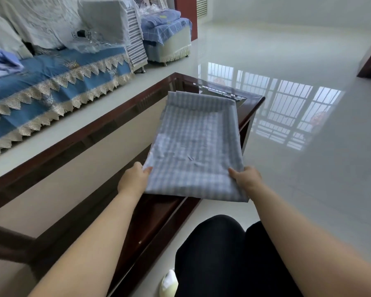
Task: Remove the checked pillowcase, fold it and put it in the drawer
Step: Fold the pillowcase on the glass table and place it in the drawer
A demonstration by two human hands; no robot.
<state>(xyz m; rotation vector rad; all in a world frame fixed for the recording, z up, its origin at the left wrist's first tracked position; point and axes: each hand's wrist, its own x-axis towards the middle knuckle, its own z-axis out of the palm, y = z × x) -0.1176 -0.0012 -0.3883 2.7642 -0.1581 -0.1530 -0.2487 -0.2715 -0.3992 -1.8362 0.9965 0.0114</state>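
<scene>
**Folded checked pillowcase, held over the glass-topped worktop**

Head view, single frame.

- Checked pillowcase (194, 146): pale blue-and-white check, folded to a flat rectangle, centre of the frame. Near corners are lifted in both hands; the far end lies toward the far corner of the worktop, and whether it rests on the glass cannot be told.
- Left hand (133, 181): centre-left, fingers (147, 169) curled round the near left corner of the pillowcase, thumb on top.
- Right hand (247, 179): centre-right, thumb pressed on the upper face of the near right corner, remaining fingers hidden beneath the cloth.
- Worktop (107, 118): dark red-brown wooden frame with a glass panel, running from lower left to upper centre.
- Sofa (51, 82): upper left, blue cover with cream lace trim, pale bedding piled on it.
- Footstool (169, 39): top centre, carrying folded blue checked bedding.
- Floor (308, 168): glossy pale tile, right half, showing a window reflection.
- Person's legs in dark trousers (223, 254): lower centre.
</scene>
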